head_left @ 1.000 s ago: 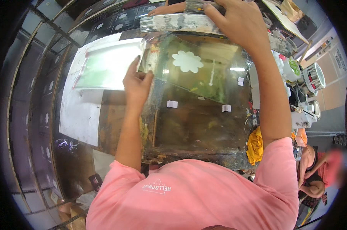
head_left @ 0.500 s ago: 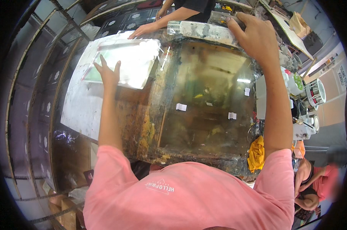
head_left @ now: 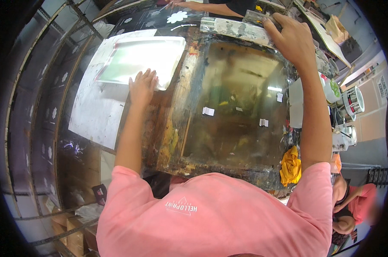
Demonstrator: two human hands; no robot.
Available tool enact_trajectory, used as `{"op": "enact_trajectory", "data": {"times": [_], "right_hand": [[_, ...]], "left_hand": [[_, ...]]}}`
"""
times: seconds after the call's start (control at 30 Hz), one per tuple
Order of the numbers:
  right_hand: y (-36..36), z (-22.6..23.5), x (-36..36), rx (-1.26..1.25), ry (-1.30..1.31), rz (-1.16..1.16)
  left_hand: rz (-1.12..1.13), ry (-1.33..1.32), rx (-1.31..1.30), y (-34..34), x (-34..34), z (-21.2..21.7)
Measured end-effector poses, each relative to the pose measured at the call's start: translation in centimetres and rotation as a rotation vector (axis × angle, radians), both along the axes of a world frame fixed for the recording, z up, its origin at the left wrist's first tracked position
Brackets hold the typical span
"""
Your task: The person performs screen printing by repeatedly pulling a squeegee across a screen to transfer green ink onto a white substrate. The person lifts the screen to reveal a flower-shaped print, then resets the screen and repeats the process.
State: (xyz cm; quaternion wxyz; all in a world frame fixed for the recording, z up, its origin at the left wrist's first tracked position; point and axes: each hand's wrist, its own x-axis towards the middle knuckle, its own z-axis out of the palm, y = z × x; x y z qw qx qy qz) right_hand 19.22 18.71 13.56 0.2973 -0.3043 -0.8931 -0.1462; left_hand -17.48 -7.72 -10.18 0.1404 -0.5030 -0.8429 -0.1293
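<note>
My left hand (head_left: 143, 88) lies with fingers stretched out on the near edge of a stack of glossy, see-through sheets (head_left: 159, 53). The stack rests on large white paper (head_left: 95, 105) at the left of the work table. My right hand (head_left: 293, 36) is closed over the right end of a paint-stained pale bar (head_left: 239, 32), thumb on the near side; its fingertips are partly hidden. Between my arms is a paint-smeared board with a shiny glass-like panel (head_left: 228, 132). Small white folded tabs (head_left: 208, 111) sit on the panel.
A yellow cloth (head_left: 290, 167) lies by my right elbow. Tubs and cans (head_left: 352, 103) stand at the right. A co-worker's arm (head_left: 198, 6) reaches over black sheets with white flower shapes (head_left: 177, 17) at the far side. Metal rack bars (head_left: 31, 85) run along the left.
My left hand has moved right, to the sheets' near edge. The co-worker's hand has left the sheets' far edge, and a white flower shape shows there. My right hand keeps its hold.
</note>
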Motion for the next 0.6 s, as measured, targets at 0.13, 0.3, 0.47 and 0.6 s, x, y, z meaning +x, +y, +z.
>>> {"op": "enact_trajectory", "data": {"times": [0.13,0.3,0.47,0.6], "right_hand": [[-0.6,-0.1,-0.1,-0.011,0.058,0.03],[0.4,0.2,0.3,-0.014,0.035,0.016],[-0.6,1.0,-0.3,-0.032,0.117,0.029],[0.1,0.4,-0.9,-0.007,0.14,0.082]], "left_hand": [[-0.078,-0.109,0.125,0.7,-2.2,1.7],[-0.14,-0.321,0.042,4.7,4.8,8.0],[-0.453,-0.25,-0.079,8.7,17.8,1.8],[-0.643,-0.18,-0.273,10.3,25.4,-2.9]]}}
